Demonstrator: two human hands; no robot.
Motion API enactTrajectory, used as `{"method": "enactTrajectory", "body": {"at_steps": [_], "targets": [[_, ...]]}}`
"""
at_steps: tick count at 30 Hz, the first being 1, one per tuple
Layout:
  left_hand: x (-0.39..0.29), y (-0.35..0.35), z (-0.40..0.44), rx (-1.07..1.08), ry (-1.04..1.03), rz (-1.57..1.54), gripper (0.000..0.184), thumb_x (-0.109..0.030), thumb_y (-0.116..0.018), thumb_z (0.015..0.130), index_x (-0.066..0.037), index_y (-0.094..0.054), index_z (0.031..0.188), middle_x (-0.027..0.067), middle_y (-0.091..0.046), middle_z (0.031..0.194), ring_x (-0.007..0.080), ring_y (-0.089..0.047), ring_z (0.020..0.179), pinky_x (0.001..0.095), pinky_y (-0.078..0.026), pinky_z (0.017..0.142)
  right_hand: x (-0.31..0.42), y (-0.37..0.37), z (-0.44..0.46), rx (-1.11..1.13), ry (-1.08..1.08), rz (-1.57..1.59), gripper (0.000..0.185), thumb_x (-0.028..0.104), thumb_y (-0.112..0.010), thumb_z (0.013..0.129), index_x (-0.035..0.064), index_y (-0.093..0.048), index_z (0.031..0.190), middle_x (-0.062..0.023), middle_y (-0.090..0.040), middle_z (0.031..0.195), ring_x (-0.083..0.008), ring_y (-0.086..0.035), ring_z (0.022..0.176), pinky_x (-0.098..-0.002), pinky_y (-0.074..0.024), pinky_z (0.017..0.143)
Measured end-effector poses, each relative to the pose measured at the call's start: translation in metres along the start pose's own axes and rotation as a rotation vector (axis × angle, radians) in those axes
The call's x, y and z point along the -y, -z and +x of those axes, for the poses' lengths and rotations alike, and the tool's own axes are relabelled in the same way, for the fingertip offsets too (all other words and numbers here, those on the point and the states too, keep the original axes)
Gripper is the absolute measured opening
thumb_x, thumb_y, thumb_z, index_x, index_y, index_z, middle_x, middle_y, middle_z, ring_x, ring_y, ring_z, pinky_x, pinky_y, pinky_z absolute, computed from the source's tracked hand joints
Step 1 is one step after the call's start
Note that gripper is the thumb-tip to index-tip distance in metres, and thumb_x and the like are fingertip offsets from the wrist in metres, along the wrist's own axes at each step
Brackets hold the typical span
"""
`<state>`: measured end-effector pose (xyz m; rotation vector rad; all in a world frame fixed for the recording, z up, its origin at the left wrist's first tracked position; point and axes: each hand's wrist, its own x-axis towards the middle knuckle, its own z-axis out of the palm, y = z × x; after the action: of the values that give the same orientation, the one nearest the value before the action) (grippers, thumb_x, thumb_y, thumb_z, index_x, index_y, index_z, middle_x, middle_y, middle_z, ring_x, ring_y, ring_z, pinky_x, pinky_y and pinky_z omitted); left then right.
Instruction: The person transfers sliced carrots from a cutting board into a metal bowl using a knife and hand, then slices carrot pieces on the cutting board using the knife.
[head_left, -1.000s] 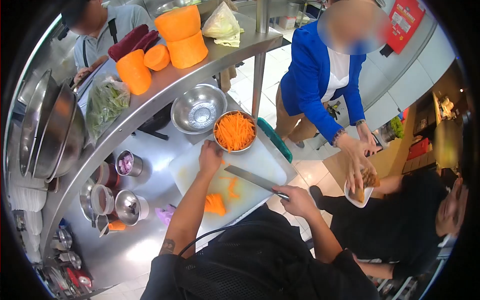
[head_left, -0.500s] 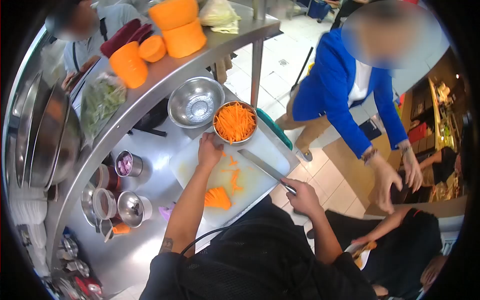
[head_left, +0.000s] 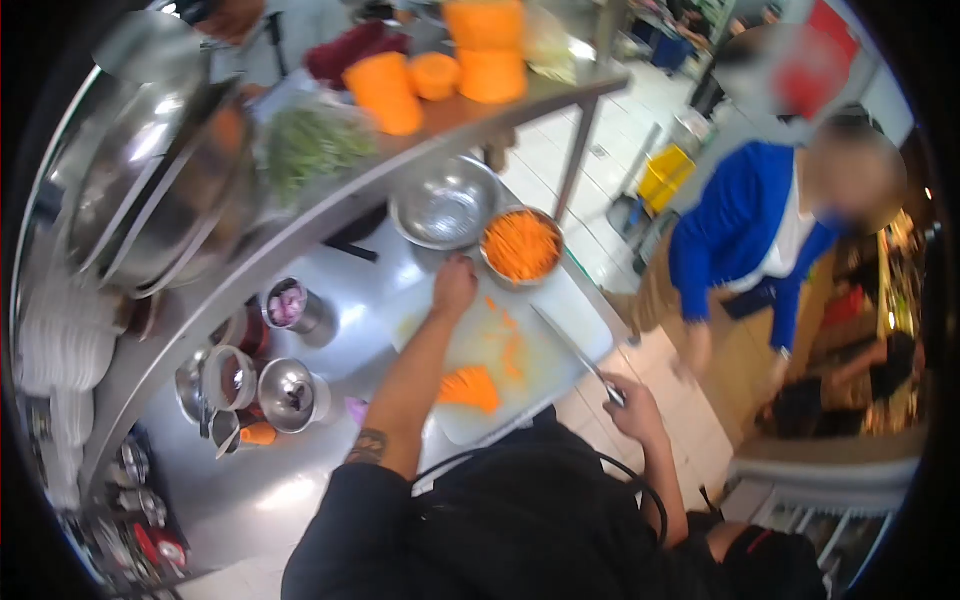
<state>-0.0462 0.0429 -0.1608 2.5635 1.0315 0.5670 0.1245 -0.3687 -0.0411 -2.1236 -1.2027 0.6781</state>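
Bright orange carrot shreds [head_left: 521,245] stood out against a white board [head_left: 578,318] and silver counter [head_left: 350,352].
Faint yellow and orange smears marked the board; the knife [head_left: 571,344] was silver-grey. The chunks [head_left: 385,95] were solid orange, the bundle [head_left: 352,52] beside them deep maroon, the leaves [head_left: 310,150] green. The onions [head_left: 287,304] mixed purple with white. The camera wearer's top [head_left: 500,505] was plain black, the forearm tattoo [head_left: 369,446] dark; another person's jacket [head_left: 735,215] was vivid blue.

Bright; white glare on the steel counter [head_left: 290,492]; blur softens the stacked bowls [head_left: 205,175] — lens distortion bends the shelf [head_left: 340,180]; corners black.
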Motion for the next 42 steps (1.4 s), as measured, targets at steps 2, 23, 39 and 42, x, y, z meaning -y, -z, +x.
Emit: {"method": "enactTrajectory", "body": {"at_steps": [2, 23, 39, 42], "targets": [[-0.031, 0.006, -0.031, 0.094, -0.101, -0.158, 0.008, -0.005, -0.064, 0.088, -0.002, -0.069, 0.093, 0.0183, -0.067, 0.107, 0.0407, -0.062, 0.108, 0.0482, -0.051, 0.097, 0.004, 0.012, -0.013, 0.019, -0.116, 0.039, 0.056, 0.005, -0.072, 0.081, 0.0138, -0.071, 0.136, -0.0204, -0.075, 0.119, -0.0378, -0.073, 0.109, -0.0426, -0.0566, 0.096], [-0.116, 0.073, -0.102, 0.677, -0.057, 0.077, 0.091, -0.021, -0.093, 0.068, -0.002, -0.05, 0.146, 0.0224, -0.052, 0.137, 0.0407, -0.057, 0.128, 0.0474, -0.051, 0.106, -0.032, 0.003, -0.008, 0.317, -0.318, 0.676, 0.034, 0.022, -0.056, 0.111, 0.0057, -0.055, 0.14, -0.0031, -0.06, 0.073, -0.0119, -0.054, 0.047, -0.0275, -0.0456, 0.045], [-0.125, 0.021, -0.132, 0.353, 0.188, -0.269, 0.066, 0.002, -0.084, 0.074, 0.003, -0.056, 0.134, 0.0236, -0.059, 0.123, 0.0417, -0.065, 0.11, 0.0448, -0.056, 0.097, -0.047, -0.057, -0.014, 0.515, -0.444, 1.023, 0.027, 0.03, -0.049, 0.113, 0.0098, -0.055, 0.13, -0.0041, -0.063, 0.078, -0.013, -0.059, 0.055, -0.029, -0.0493, 0.049], [-0.128, 0.011, -0.136, 0.246, 0.326, -0.415, 0.058, 0.006, -0.082, 0.076, 0.004, -0.062, 0.13, 0.0176, -0.061, 0.116, 0.0292, -0.067, 0.097, 0.0373, -0.058, 0.088, -0.047, -0.058, -0.006, 0.598, -0.422, 1.041, 0.028, 0.031, -0.049, 0.113, 0.0091, -0.055, 0.13, -0.0042, -0.063, 0.077, -0.0131, -0.06, 0.056, -0.0284, -0.0491, 0.049]]}}
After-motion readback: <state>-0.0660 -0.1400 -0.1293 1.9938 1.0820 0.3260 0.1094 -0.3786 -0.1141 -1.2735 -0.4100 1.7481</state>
